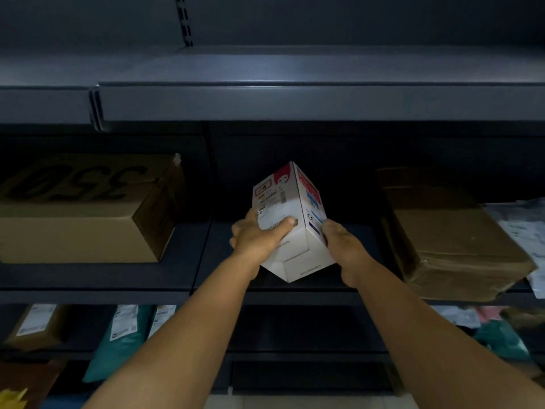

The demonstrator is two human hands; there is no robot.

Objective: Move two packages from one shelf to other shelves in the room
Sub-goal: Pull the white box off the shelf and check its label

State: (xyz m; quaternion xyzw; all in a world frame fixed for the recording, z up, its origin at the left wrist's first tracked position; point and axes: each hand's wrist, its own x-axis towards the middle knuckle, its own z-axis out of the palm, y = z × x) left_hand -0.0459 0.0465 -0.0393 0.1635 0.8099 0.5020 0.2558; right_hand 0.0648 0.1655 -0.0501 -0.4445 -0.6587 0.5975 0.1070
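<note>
A white carton (290, 208) with red and blue print and a barcode label is tilted on one corner over the middle dark shelf (203, 278). My left hand (258, 236) grips its left face, thumb across the front. My right hand (343, 249) presses against its right side. Both arms reach forward from the bottom of the frame. Whether the carton's lower corner touches the shelf is hidden in the dim light.
A brown shoebox marked 350 (85, 208) sits on the same shelf to the left, and a taped brown parcel (451, 240) to the right, with pale bags (522, 228) beyond it. An upper shelf (295, 98) hangs above. Teal mailers (124, 338) and small parcels fill the shelf below.
</note>
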